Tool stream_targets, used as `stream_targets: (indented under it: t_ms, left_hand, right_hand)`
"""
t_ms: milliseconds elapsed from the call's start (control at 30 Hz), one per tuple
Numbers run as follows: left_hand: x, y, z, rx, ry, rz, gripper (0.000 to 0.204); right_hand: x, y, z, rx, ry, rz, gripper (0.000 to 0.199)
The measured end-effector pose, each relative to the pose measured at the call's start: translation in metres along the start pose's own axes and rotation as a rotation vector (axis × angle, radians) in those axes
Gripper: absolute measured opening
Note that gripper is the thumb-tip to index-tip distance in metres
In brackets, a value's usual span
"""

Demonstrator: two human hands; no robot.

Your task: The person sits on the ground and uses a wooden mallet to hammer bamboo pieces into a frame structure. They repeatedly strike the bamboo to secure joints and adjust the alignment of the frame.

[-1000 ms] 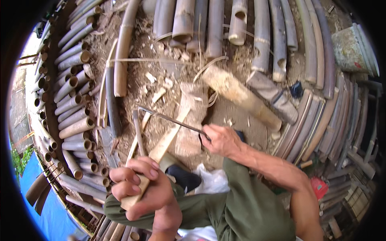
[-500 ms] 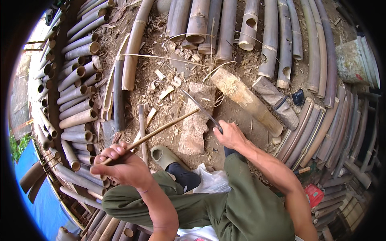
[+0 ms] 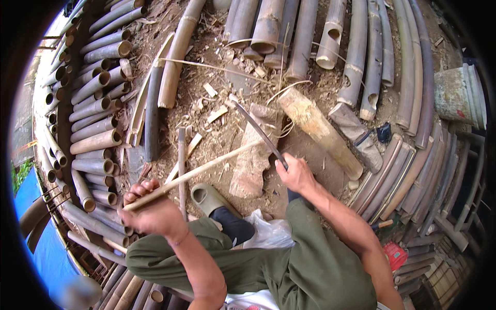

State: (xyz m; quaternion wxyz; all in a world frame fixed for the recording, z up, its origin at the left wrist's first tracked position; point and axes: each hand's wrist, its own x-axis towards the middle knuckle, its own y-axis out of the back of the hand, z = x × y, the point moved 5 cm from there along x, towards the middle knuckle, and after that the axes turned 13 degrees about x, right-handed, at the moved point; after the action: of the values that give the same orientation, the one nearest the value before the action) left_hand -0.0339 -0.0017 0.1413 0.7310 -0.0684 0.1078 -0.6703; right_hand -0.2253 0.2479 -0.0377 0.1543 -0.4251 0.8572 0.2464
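Note:
My left hand [image 3: 157, 213], palm partly turned up, holds a long pale bamboo stick [image 3: 199, 175] near its lower end. The stick slants up to the right, and its far end rests by the flat wooden block [image 3: 248, 173] on the ground. My right hand [image 3: 297, 175] is closed round the handle of a long narrow knife [image 3: 258, 129]. The dark blade points up and left over the block, crossing close to the stick's far end. Whether blade and stick touch, I cannot tell.
Thick bamboo poles [image 3: 310, 44] lie ahead, and cut bamboo tubes [image 3: 98, 142] are stacked at left. A chopped log [image 3: 320, 132] and a stone-like block [image 3: 356, 139] lie right of the wooden block. Wood chips [image 3: 217, 113] litter the dirt. A bucket [image 3: 457, 98] stands far right.
The stick has turned in my left hand and shows a paler side. My left fingers have shifted lower around it. The knife has moved only slightly, and the view has shifted a little.

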Motion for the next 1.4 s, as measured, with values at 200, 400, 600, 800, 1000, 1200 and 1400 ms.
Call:
stream_targets:
  t_ms: [200,400,600,800,1000,1200,1400]
  left_hand:
    - [0.004,-0.009,0.002,0.003,-0.069,-0.105,0.053]
    - [0.007,-0.002,-0.005,0.007,-0.068,-0.102,0.063]
    - [-0.005,-0.006,-0.014,0.011,-0.076,-0.135,0.057]
    - [0.022,-0.026,-0.046,0.459,-0.128,-0.346,0.026]
    - [0.119,-0.015,-0.028,1.51,-0.254,-0.543,0.031]
    - [0.118,0.102,-0.121,2.075,-0.52,-0.436,0.07]
    - [0.07,0.148,-0.164,2.142,-0.295,-0.583,0.063]
  right_hand:
    - [0.004,0.011,-0.01,0.021,0.026,-0.004,0.03]
    - [0.002,0.003,-0.021,-0.054,0.267,0.077,0.026]
    - [0.006,0.0,0.008,-0.009,0.049,-0.031,0.033]
    - [-0.045,0.045,0.0,0.045,0.123,0.146,0.028]
    - [-0.115,0.086,0.049,-0.006,-0.033,0.213,0.023]
    - [-0.17,0.086,0.093,-0.051,-0.105,0.276,0.025]
    - [-0.209,0.075,0.124,-0.076,-0.155,0.439,0.038]
